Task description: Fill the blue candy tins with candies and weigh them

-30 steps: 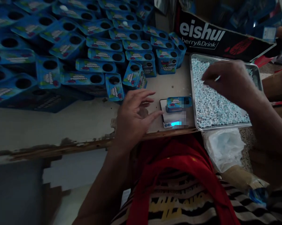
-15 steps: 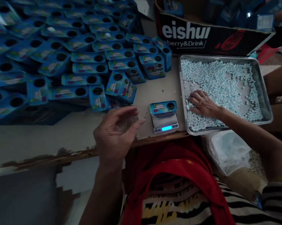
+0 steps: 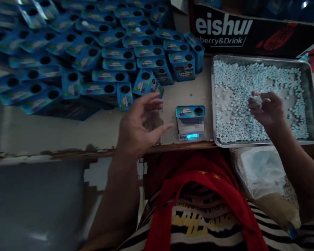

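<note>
A small blue tin (image 3: 190, 113) with a round hole in its top lies on a little digital scale (image 3: 190, 131) with a lit display, near the table's front edge. My left hand (image 3: 142, 123) hovers open just left of the scale, fingers spread, holding nothing. My right hand (image 3: 268, 109) is raised over a metal tray (image 3: 313, 104) of pale blue candies (image 3: 232, 87), fingers curled around a pinch of them.
Several identical blue tins (image 3: 112, 62) are stacked across the table's back left. A black cardboard box (image 3: 251, 33) with white lettering stands behind the tray. A clear plastic bag (image 3: 258, 170) hangs below the tray. The worn table edge (image 3: 68, 153) runs along the front.
My right hand lifted off the tray bed with candies in its fingers and shifted right. My left hand stayed open beside the scale. The camera view moved slightly.
</note>
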### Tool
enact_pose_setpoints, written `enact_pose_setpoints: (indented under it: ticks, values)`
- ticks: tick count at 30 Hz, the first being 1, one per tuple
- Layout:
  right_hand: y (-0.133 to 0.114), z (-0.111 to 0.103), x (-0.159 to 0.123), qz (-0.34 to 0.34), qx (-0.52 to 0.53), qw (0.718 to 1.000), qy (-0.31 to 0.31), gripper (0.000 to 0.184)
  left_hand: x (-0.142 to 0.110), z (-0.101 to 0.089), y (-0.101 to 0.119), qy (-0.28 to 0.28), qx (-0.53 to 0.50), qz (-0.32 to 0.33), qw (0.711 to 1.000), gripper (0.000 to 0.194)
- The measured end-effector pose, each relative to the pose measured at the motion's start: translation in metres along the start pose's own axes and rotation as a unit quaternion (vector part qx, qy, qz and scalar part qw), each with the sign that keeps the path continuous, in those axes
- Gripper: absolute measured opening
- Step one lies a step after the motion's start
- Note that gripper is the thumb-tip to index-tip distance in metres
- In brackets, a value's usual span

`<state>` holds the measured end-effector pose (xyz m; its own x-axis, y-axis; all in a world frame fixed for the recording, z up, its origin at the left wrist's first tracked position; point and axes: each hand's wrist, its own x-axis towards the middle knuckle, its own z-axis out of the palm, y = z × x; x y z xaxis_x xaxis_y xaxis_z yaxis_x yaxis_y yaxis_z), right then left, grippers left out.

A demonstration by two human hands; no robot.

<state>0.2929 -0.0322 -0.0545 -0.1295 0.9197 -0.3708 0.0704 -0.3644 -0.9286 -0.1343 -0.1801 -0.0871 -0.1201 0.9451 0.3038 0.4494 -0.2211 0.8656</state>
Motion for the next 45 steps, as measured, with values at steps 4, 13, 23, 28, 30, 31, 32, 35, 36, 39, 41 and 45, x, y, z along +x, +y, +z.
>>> enact_pose_setpoints:
  ticks: [4, 13, 23, 28, 30, 31, 32, 35, 36, 39, 41, 45]
  values:
    - [0.0, 0.013, -0.01, -0.015, 0.004, 1.0, 0.0, 0.044, 0.004, 0.025, -0.004, -0.027, -0.058, -0.014, 0.998, 0.084]
    - [0.028, 0.088, 0.011, -0.132, 0.267, 0.928, -0.225, 0.05, 0.017, 0.077, 0.006, -0.011, -0.048, -0.028, 0.998, 0.052]
    - [-0.045, 0.126, -0.026, -0.253, -0.06, 0.965, 0.021, 0.069, 0.05, 0.116, 0.075, -0.033, 0.008, 0.081, 0.996, 0.047]
    - [-0.036, 0.127, -0.023, -0.283, -0.155, 0.938, 0.124, 0.082, 0.051, 0.139, 0.076, -0.045, -0.003, 0.066, 0.997, 0.043]
    - [-0.03, 0.126, -0.021, -0.268, -0.151, 0.941, 0.139, 0.082, 0.051, 0.145, 0.075, -0.043, 0.002, 0.064, 0.997, 0.044]
    - [-0.027, 0.124, -0.019, -0.261, -0.139, 0.945, 0.14, 0.082, 0.051, 0.147, 0.075, -0.042, 0.005, 0.064, 0.997, 0.045]
    - [-0.025, 0.121, -0.017, -0.256, -0.115, 0.95, 0.14, 0.081, 0.051, 0.149, 0.075, -0.042, 0.007, 0.064, 0.997, 0.045]
    - [-0.017, 0.102, -0.006, -0.251, 0.012, 0.963, 0.1, 0.073, 0.051, 0.151, 0.073, -0.04, -0.007, 0.058, 0.997, 0.045]
    - [-0.014, 0.092, -0.001, -0.252, 0.065, 0.963, 0.074, 0.069, 0.05, 0.15, 0.071, -0.039, -0.017, 0.054, 0.998, 0.045]
    - [-0.003, 0.06, 0.015, -0.23, 0.203, 0.951, 0.025, 0.065, 0.045, 0.138, 0.06, -0.035, -0.045, 0.034, 0.998, 0.046]
    - [0.008, 0.044, 0.023, -0.203, 0.26, 0.943, 0.042, 0.064, 0.04, 0.121, 0.048, -0.025, -0.055, 0.015, 0.998, 0.047]
    - [0.035, 0.033, 0.022, -0.145, 0.289, 0.942, 0.088, 0.044, 0.024, 0.081, 0.021, 0.005, -0.06, -0.01, 0.998, 0.047]
